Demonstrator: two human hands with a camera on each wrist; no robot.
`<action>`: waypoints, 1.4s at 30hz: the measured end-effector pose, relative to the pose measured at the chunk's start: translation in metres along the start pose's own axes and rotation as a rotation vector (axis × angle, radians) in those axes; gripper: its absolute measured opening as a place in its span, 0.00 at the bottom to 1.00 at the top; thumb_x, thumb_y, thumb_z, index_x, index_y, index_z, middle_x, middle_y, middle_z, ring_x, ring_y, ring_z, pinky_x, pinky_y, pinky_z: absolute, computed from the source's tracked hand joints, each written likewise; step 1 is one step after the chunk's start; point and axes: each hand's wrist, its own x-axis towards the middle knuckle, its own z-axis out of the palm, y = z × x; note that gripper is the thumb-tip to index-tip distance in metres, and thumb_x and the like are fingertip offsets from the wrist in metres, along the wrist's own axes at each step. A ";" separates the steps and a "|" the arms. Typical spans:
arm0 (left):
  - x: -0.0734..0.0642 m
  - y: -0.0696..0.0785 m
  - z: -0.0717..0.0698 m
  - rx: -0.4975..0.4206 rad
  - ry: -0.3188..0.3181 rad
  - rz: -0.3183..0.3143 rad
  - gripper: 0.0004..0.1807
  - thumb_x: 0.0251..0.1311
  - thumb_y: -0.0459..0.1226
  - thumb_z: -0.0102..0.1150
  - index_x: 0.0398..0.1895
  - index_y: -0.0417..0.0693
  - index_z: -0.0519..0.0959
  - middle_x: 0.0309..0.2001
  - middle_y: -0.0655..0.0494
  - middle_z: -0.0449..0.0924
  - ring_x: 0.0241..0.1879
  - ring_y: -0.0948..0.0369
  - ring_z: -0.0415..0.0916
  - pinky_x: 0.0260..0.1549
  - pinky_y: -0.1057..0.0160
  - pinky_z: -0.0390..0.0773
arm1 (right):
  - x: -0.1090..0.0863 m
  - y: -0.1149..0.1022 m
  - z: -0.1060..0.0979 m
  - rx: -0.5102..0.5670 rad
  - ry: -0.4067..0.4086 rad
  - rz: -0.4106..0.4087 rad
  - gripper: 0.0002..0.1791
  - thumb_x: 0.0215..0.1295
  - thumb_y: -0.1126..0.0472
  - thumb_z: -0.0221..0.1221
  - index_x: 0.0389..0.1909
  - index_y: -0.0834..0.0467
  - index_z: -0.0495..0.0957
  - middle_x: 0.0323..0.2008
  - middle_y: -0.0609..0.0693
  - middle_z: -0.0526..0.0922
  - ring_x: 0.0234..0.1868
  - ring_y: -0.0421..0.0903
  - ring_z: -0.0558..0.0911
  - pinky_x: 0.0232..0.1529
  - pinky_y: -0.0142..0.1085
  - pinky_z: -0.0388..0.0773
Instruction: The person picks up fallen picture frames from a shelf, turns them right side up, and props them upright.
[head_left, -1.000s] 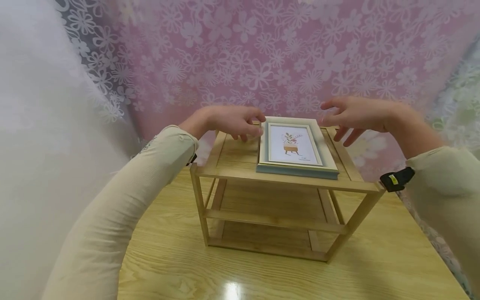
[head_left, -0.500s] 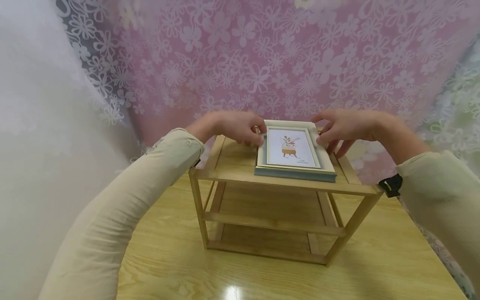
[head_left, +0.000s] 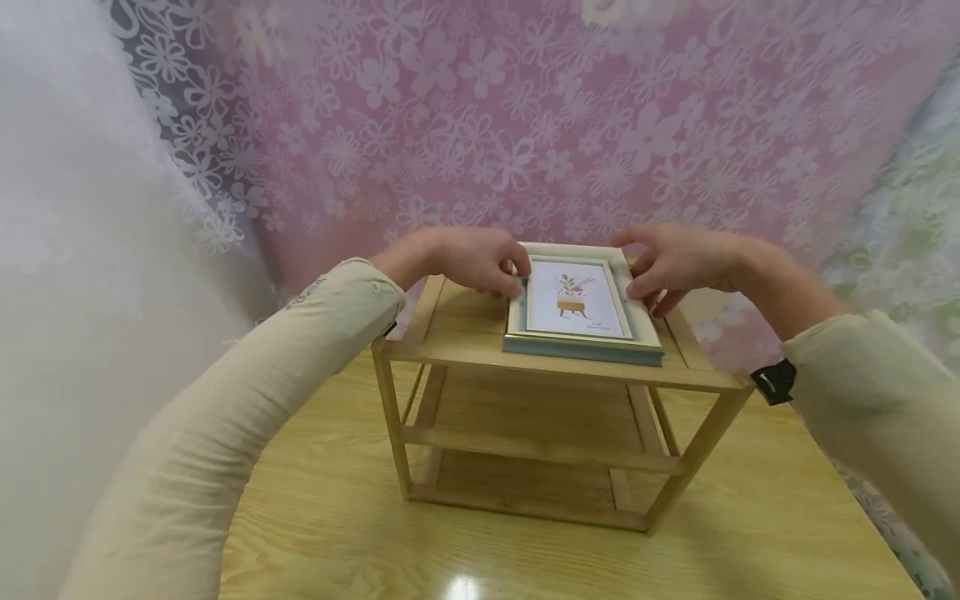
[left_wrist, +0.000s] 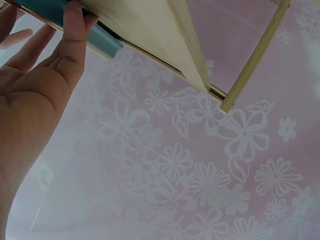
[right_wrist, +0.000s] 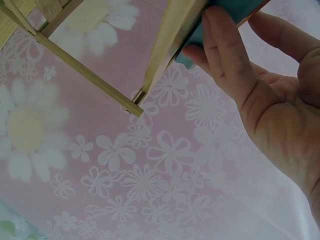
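A picture frame [head_left: 573, 302] with a cream and gold border and blue-green sides lies face up on the top of a small wooden shelf rack [head_left: 450, 333]. Its picture shows a plant in an orange pot on legs. At its left edge my left hand [head_left: 480, 260] pinches the border, thumb on the front side and fingers curled down the side. Opposite, my right hand [head_left: 678, 262] grips the right edge the same way. From the left wrist view, fingers [left_wrist: 72, 47] press the frame's blue-green side [left_wrist: 102, 40]; the right wrist view shows fingers [right_wrist: 225, 45] likewise against that side.
Two lower tiers [head_left: 540, 408] of the rack sit below the top board. The rack stands on a wood-grain table [head_left: 315, 517]. Behind hangs a pink floral curtain [head_left: 450, 125], with a white cloth [head_left: 112, 250] at left.
Both hands have come down and inward onto the frame's sides; the right one travelled farther, from hovering beside it to gripping its edge. The frame keeps its place on the rack.
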 end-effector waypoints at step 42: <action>-0.015 0.019 -0.002 -0.227 0.319 -0.139 0.44 0.53 0.23 0.62 0.73 0.44 0.54 0.59 0.43 0.72 0.55 0.56 0.72 0.55 0.60 0.72 | -0.005 -0.035 0.004 0.038 0.295 0.041 0.42 0.73 0.60 0.51 0.78 0.62 0.37 0.63 0.72 0.67 0.53 0.63 0.76 0.48 0.50 0.82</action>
